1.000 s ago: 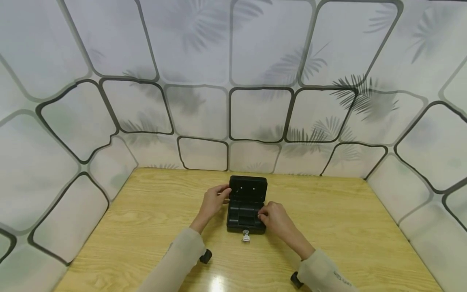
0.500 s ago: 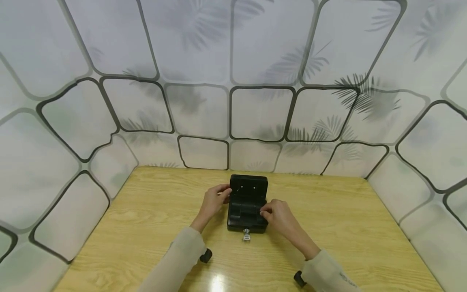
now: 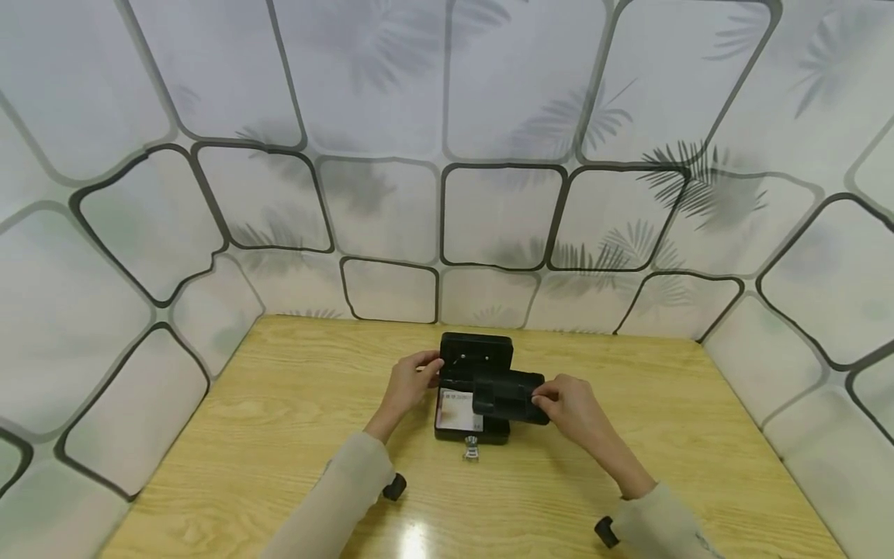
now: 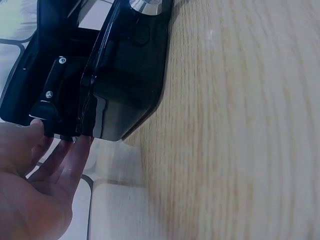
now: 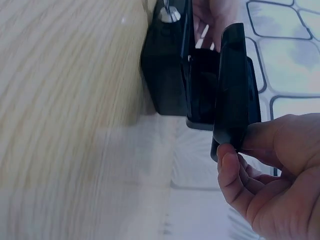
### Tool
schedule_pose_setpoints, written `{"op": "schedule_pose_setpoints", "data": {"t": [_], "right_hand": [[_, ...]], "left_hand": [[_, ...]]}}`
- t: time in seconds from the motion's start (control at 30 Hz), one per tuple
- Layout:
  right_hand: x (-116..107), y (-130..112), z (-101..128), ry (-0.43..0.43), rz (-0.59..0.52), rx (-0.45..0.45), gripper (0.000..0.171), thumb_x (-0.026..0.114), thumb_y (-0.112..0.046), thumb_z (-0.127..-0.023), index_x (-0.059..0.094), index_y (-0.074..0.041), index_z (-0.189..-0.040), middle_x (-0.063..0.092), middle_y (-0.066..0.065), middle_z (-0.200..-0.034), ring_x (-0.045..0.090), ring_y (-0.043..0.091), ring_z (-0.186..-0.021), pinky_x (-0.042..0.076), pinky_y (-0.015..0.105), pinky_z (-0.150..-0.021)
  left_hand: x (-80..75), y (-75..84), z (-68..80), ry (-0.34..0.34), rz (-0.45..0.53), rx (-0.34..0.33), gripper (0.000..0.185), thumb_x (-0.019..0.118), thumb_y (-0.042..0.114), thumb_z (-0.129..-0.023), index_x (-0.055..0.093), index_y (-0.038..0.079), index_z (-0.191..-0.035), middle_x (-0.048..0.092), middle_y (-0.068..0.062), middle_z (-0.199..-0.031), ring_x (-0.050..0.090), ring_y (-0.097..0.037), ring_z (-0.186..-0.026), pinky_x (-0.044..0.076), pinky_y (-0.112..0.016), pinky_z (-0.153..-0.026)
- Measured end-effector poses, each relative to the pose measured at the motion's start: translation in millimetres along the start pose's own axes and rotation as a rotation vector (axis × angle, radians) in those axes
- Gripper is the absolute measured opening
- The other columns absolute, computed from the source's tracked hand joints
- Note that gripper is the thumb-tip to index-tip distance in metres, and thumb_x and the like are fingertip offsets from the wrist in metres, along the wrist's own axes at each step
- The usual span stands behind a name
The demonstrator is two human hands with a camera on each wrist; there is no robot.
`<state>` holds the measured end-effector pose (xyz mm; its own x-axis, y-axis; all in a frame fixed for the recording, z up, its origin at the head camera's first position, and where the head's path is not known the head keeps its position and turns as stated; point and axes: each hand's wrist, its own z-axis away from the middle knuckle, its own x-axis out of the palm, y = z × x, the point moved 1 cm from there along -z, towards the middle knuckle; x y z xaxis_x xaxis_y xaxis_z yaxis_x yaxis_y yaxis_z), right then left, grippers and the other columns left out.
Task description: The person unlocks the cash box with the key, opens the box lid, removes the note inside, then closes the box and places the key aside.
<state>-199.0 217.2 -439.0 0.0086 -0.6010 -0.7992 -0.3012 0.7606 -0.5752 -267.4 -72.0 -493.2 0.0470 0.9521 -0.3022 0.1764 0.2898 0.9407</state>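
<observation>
Black tray [image 3: 513, 400] in our right hand [image 3: 576, 407], fingers pinching its edge, is best lifted level, clear of the box [image 3: 497, 432], while our left hand [image 3: 408, 384] grips the lid [image 3: 478, 346].

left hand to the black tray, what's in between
Head view: part of the open black box, with a pale printed sheet inside, lies there.

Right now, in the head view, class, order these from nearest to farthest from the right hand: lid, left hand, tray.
1. Tray: pinched by the right hand.
2. Lid: standing open, farther left.
3. Left hand: farthest, at the lid's left edge.
</observation>
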Motion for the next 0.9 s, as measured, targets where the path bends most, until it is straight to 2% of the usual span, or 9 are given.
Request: {"op": "schedule_pose_setpoints", "data": {"t": [0.2,0.37,0.53,0.7,0.9], "right_hand": [[-12.6,5.4,4.7,0.007,0.015,-0.008,0.009,0.072,-0.005,-0.096,0.079,-0.001,-0.100,0.065,0.007,-0.090,0.053,0.013,-0.066,0.047,0.026,-0.053],[-24.0,14.4,8.0,0.014,0.045,-0.016,0.010,0.072,-0.006,-0.096,0.079,0.000,-0.101,0.066,0.007,-0.091,0.056,0.013,-0.067,0.049,0.028,-0.054],[-37.9,34.0,12.2,0.040,0.082,-0.007,0.013,0.073,-0.006,-0.095,0.078,0.002,-0.103,0.069,0.012,-0.094,0.059,0.012,-0.065,0.053,0.028,-0.056],[-51.7,56.7,12.8,0.061,0.102,0.011,0.015,0.073,-0.006,-0.095,0.077,0.006,-0.104,0.069,0.023,-0.100,0.062,0.014,-0.059,0.054,0.028,-0.052],[-63.6,79.8,8.8,0.068,0.108,0.044,0.016,0.071,-0.007,-0.098,0.076,0.007,-0.104,0.071,0.029,-0.104,0.065,0.021,-0.059,0.052,0.027,-0.048]], "left_hand": [[-1.1,2.0,0.5,0.001,0.026,-0.009,0.032,0.062,0.012,-0.105,0.065,-0.009,-0.130,0.068,-0.028,-0.123,0.075,-0.033,-0.089,0.065,-0.038,-0.078],[-1.4,0.4,0.4,-0.001,0.016,-0.018,0.033,0.062,0.013,-0.106,0.066,-0.007,-0.131,0.068,-0.027,-0.124,0.075,-0.031,-0.089,0.065,-0.035,-0.077],[-0.7,0.2,0.7,-0.003,0.011,-0.021,0.033,0.061,0.014,-0.106,0.065,-0.007,-0.132,0.067,-0.027,-0.126,0.075,-0.030,-0.090,0.065,-0.033,-0.076],[-0.9,1.9,0.8,0.000,0.019,-0.014,0.033,0.061,0.012,-0.106,0.065,-0.008,-0.131,0.067,-0.028,-0.126,0.075,-0.031,-0.090,0.065,-0.033,-0.076],[-0.8,2.6,1.4,0.002,0.017,-0.012,0.032,0.061,0.011,-0.105,0.065,-0.008,-0.131,0.067,-0.028,-0.125,0.075,-0.032,-0.091,0.065,-0.033,-0.076]]}}
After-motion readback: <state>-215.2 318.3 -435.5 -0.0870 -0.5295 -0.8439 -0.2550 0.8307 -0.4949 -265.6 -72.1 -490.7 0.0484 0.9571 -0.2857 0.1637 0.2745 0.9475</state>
